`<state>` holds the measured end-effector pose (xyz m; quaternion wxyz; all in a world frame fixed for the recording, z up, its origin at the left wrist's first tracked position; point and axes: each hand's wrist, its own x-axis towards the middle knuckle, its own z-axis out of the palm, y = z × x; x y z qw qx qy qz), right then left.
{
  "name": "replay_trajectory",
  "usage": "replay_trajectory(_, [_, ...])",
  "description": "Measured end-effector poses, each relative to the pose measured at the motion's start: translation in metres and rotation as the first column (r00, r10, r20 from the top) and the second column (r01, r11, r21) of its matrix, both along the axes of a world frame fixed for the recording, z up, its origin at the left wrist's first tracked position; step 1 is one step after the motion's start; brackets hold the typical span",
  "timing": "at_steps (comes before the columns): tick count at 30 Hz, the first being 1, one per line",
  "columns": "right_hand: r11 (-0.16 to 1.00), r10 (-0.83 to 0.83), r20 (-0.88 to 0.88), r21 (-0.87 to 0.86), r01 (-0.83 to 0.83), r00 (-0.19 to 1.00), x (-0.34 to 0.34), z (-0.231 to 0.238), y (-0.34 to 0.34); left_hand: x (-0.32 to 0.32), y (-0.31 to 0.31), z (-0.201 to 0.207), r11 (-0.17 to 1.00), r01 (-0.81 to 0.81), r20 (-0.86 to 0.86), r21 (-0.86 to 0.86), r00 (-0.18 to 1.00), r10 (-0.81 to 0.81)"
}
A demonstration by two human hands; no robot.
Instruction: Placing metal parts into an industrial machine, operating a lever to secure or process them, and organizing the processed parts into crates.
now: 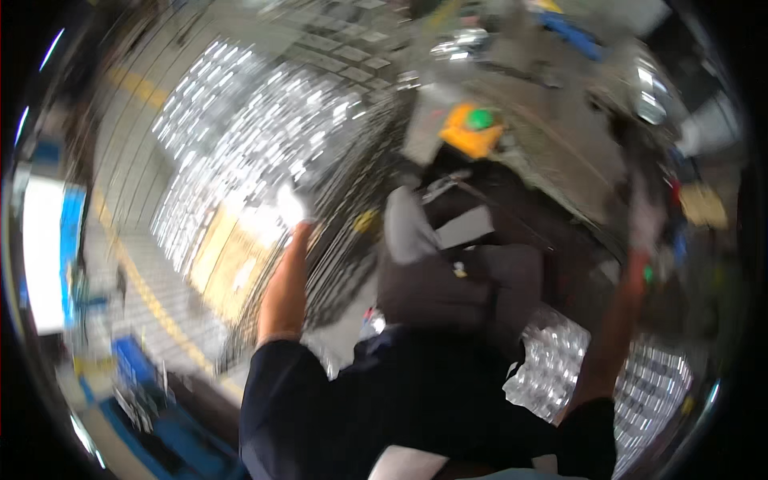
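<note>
Over shiny wire rack [240, 136]: left hand [290, 210] and right hand [644, 224] gloved, raised, blurred; fingers' grip cannot tell.

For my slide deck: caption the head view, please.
Blurred view: left hand and right hand raised in white gloves over shiny metal parts.

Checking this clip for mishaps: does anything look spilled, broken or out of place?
Nothing stands out, though motion blur hides detail. The left hand reaches toward shiny metal parts; the right hand is raised near a dark machine.

blurred workshop floor [152, 296], perhaps yellow-lined, brightly lit.
</note>
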<state>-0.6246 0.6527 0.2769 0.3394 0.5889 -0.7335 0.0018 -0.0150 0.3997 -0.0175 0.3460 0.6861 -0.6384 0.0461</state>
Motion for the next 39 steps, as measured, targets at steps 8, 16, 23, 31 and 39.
replay_trajectory(8, [0.571, 0.554, 0.821, -0.497, 0.654, 0.139, -0.023, -0.003, -0.152, -0.016, -0.092, -0.048, 0.874, -0.024, -0.052, 0.485, 0.997, 0.056])
replay_trajectory(16, [0.316, 0.77, 0.632, -0.259, 0.913, -0.088, -0.013, 0.054, -0.165, -0.027, -0.134, -0.067, 0.814, -0.028, 0.021, 0.58, 1.0, 0.02])
replay_trajectory(23, [0.518, 0.695, 0.712, -0.406, 0.753, -0.094, 0.092, 0.024, -0.127, -0.022, -0.097, -0.025, 0.955, 0.066, -0.134, 0.288, 0.991, -0.028])
replay_trajectory(31, [0.715, 0.621, 0.783, -0.552, 0.428, -0.027, 0.13, 0.001, -0.045, 0.008, -0.065, 0.023, 0.993, 0.089, -0.435, 0.073, 0.899, -0.049])
replay_trajectory(39, [0.397, 0.881, 0.47, -0.793, 0.461, 0.049, 0.099, -0.043, 0.132, -0.086, 0.045, 0.104, 0.648, 0.762, -0.967, -0.01, 0.156, -0.199])
